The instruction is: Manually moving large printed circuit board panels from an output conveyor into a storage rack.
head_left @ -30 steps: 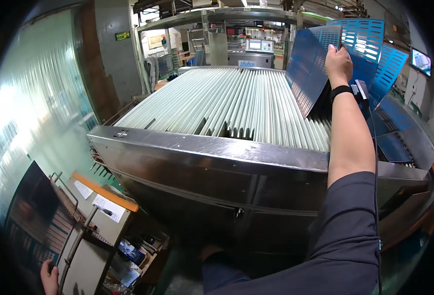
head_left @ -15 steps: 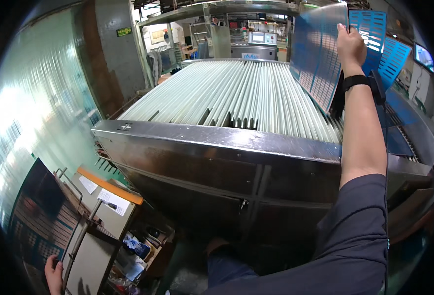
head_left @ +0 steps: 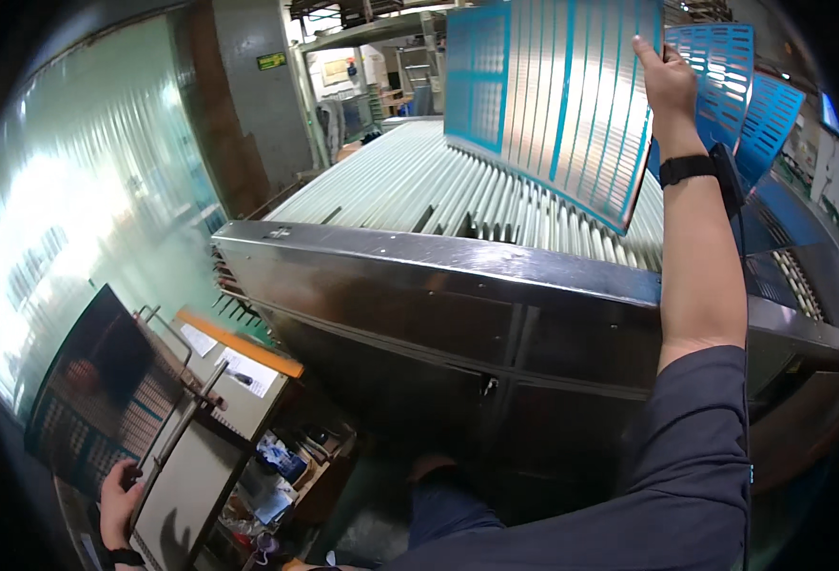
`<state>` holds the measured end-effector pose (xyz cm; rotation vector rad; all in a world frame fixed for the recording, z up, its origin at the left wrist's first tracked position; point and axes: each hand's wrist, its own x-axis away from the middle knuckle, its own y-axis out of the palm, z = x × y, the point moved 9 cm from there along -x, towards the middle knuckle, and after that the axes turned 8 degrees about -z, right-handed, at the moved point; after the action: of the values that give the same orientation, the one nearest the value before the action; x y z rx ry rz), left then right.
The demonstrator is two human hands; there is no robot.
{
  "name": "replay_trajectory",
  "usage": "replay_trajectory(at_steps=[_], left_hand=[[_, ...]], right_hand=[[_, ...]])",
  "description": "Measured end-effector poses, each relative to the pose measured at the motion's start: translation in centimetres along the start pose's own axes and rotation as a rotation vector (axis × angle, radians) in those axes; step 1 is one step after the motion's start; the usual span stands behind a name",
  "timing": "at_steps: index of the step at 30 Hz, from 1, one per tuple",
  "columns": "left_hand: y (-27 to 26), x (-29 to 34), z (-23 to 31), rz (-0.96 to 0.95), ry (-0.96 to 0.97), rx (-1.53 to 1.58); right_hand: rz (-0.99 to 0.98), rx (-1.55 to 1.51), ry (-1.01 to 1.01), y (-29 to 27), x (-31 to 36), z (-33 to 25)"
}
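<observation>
My right hand is raised at the upper right, gripping a large thin blue circuit board panel by its right edge. Copper-coloured strips and grids cover the panel's face, and its lower edge hangs just over the ribbed conveyor bed. Down at the lower left, my left hand is closed at the bottom edge of a dark circuit board panel. That panel leans tilted beside a bent metal bar; the fingertips are partly hidden.
A steel machine front spans the view before me. More blue slotted panels stand at the far right. At lower left is a cabinet with papers on top and a cluttered shelf. Clear strip curtains hang on the left.
The panel in my right hand has swung left and turned its face toward me over the conveyor. My left hand and the dark panel appear slightly farther right as the view shifts.
</observation>
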<state>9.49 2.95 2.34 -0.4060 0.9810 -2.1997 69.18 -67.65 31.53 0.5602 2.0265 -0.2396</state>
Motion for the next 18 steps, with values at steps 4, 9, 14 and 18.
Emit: replay_trajectory(at_steps=[4, 9, 14, 18], left_hand=[[0.4, 1.4, 0.1, -0.022, -0.054, -0.068], [1.0, 3.6, 2.7, -0.026, -0.059, -0.143], [1.2, 3.9, 3.4, 0.032, -0.016, -0.144], [1.5, 4.4, 3.6, 0.054, -0.035, -0.146]], right_hand=[[-0.293, -0.176, 0.079, 3.9, 0.4, 1.1], [-0.261, -0.168, 0.033, 3.8, 1.1, -0.2], [-0.248, -0.239, 0.087, 4.0, 0.3, 2.8], [-0.302, -0.166, 0.199, 4.0, -0.1, 6.4]])
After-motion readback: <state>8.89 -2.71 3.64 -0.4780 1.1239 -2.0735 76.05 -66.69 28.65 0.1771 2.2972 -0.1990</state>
